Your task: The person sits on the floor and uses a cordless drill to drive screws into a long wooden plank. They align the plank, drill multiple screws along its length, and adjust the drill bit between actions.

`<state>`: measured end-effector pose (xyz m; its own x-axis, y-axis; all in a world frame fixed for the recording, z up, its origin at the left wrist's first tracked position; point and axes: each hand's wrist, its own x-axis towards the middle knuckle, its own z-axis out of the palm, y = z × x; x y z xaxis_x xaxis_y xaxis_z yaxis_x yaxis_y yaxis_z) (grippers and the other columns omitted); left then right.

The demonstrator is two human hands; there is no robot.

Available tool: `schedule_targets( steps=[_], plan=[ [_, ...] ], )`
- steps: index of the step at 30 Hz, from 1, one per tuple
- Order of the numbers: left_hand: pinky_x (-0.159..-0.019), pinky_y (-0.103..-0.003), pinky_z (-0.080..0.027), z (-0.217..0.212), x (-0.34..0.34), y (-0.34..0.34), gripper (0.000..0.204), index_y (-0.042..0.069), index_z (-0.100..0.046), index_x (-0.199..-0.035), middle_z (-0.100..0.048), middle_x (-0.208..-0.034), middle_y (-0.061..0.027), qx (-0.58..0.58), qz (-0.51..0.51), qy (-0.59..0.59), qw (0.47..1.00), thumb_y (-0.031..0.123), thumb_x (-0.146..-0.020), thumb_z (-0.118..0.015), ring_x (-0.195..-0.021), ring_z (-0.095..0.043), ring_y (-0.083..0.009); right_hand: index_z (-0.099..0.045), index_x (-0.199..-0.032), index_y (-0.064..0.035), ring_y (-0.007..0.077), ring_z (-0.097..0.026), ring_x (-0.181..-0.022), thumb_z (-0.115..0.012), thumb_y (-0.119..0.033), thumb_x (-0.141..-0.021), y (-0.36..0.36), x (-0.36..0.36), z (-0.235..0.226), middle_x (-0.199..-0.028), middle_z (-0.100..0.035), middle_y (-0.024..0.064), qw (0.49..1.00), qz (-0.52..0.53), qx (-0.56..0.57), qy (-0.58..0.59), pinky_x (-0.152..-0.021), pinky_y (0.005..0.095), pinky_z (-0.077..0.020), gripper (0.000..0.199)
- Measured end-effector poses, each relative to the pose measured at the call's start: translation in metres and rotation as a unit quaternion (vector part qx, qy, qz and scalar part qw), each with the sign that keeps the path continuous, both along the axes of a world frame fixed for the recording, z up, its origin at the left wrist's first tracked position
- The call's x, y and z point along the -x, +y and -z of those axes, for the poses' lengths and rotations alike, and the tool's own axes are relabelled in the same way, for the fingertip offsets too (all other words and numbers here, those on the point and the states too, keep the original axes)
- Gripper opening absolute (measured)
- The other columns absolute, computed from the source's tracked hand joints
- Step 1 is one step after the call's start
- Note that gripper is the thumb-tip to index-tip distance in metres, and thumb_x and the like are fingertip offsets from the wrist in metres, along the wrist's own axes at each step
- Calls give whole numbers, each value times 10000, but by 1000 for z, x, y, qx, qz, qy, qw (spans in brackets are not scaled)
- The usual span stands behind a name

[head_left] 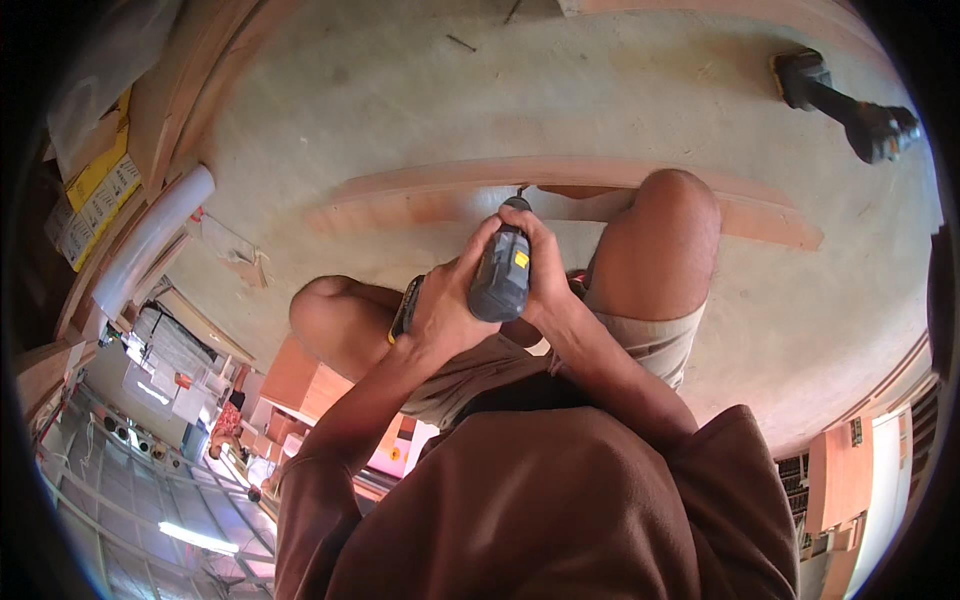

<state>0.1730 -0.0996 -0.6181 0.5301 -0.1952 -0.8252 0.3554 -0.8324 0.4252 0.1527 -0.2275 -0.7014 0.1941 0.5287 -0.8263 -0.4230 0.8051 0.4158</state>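
Observation:
A black and grey cordless drill (500, 275) is gripped between my two hands, in front of my bent knees. My left hand (440, 305) is closed around its left side, and my right hand (546, 270) wraps the right side. A dark part with a yellow edge (405, 310) shows beside my left wrist; whether it belongs to the drill I cannot tell. Pointing away from me, the thin bit (520, 192) meets a long wooden board (760, 224) lying across the floor. My right knee hides part of that board. The exact contact at the tip is too small to make out.
Another black power tool (845, 110) lies on the concrete floor (640, 100) at the far right. To the left are a plastic-wrapped roll (155, 240) and yellow-and-white packages (100, 210). Wooden cabinets (840, 475) stand at the right. Another person (228, 420) is in the left background.

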Motion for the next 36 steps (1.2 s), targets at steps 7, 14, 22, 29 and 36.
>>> schedule_targets(
  steps=[7,14,22,29,36],
  plan=[
    [-867,-555,-583,-6,-13,-5,870,252,-346,-1579,-735,-1087,-268,-19,20,-7,1000,120,-820,-750,-1033,-683,-513,-661,-916,-128,195,-675,-732,-653,-343,-991,2,8,14,-810,-694,30,998,-33,11,-44,-733,367,-577,227],
    [-870,-603,-563,-12,-8,-9,816,259,-382,-1564,-728,-991,-309,-41,-13,-27,999,198,-828,-730,-961,-686,-536,-620,-1146,25,384,-587,-1126,-730,-282,-921,-14,-58,59,-1204,-583,188,434,-379,701,-420,-887,488,-526,395],
    [-915,-609,-551,-5,2,-14,860,286,-359,-1581,-734,-1063,-291,-30,13,-68,997,195,-819,-747,-1018,-684,-527,-575,-1254,4,385,-605,-1196,-668,-172,-968,40,-177,173,-1283,-573,206,230,-567,704,-360,-933,497,-570,348],
    [-958,-570,-536,7,21,-10,809,258,-376,-1579,-711,-1162,-296,-2,-16,-106,994,190,-849,-717,-1119,-658,-518,-601,-1261,-19,417,-685,-1041,-625,-66,-960,-3,-146,182,-1126,-683,215,295,-500,682,-446,-906,471,-572,306],
    [-1017,-523,-533,15,41,-9,777,182,-397,-1566,-685,-1289,-266,18,-12,-156,988,187,-863,-729,-1200,-643,-479,-727,-1001,-45,431,-694,-927,-651,-114,-965,-202,-96,47,-1016,-719,225,388,-239,792,-407,-804,500,-552,109]
  ],
)
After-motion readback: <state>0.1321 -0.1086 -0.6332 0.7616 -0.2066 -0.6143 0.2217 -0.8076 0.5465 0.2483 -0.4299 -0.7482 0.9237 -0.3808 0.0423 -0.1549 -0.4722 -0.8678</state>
